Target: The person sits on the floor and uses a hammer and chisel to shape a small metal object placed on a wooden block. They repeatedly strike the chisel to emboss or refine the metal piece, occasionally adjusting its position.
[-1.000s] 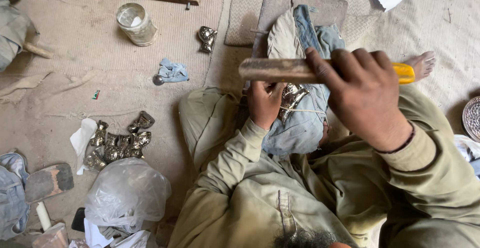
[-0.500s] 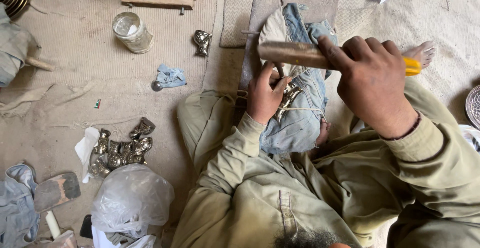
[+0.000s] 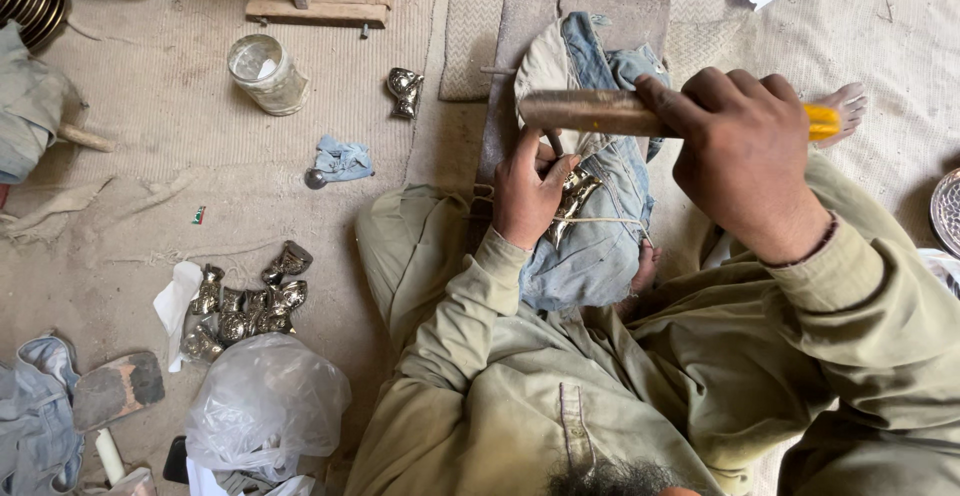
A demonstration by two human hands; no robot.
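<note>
The person is pinning a small shiny metal piece (image 3: 572, 196) against a denim-wrapped block (image 3: 590, 246) on the lap with the left hand (image 3: 528, 191), fingers closed around it. The right hand (image 3: 745, 156) is gripping a wooden-handled tool (image 3: 590, 113) crosswise just above. Each stroke is probably going best with the piece braced firm and fingertips kept clear of the tool.

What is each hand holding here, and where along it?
Right hand grips a wooden-handled, yellow-ended tool near its yellow end. Left hand pins a shiny metal piece by its edge.
</note>
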